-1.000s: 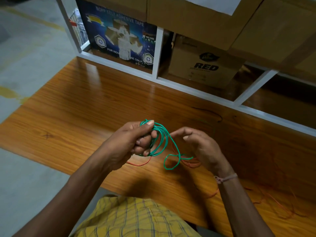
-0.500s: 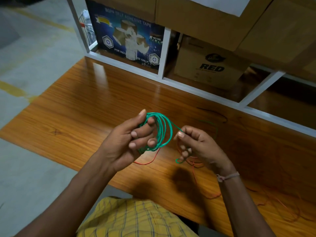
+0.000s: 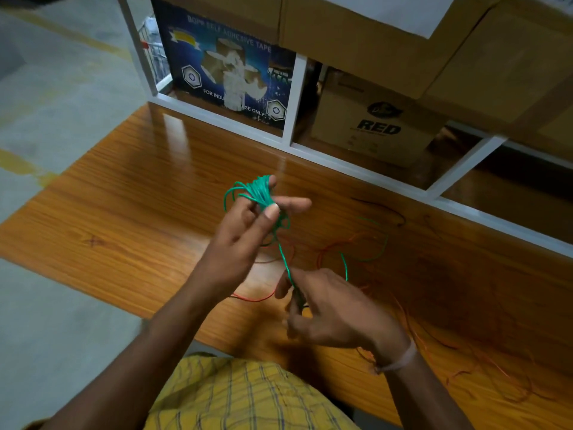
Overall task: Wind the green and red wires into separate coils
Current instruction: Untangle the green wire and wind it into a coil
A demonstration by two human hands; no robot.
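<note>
— What lies nearest the person?

— The right hand (image 3: 335,308), above the near edge of the glossy orange-brown wooden tabletop (image 3: 133,218). Its fingers curl and pinch a taut strand of the thin green plastic-coated wire (image 3: 283,259).

— Which way does that strand run?

— Its long axis slants up and away from the right hand to the left hand (image 3: 248,240), which is raised over the tabletop. There the green wire gathers into a bundle of loops (image 3: 259,193) wrapped round the left hand's fingertips; the thumb presses on the loops, and the other fingers are stretched rather than closed.

— And the loose end?

— It trails onto the tabletop beyond the right hand, curving round in a wide loop.

— The red one?

— The thin red wire (image 3: 335,246) lies slack on the tabletop, tangled under and to the right of both hands, in neither grip.

— Beyond the tabletop?

— A white-framed shelf (image 3: 293,97). One compartment holds a dark blue printed tape carton (image 3: 226,72); the next holds a brown cardboard box marked RED (image 3: 375,125). More brown boxes (image 3: 403,41) sit above.
</note>
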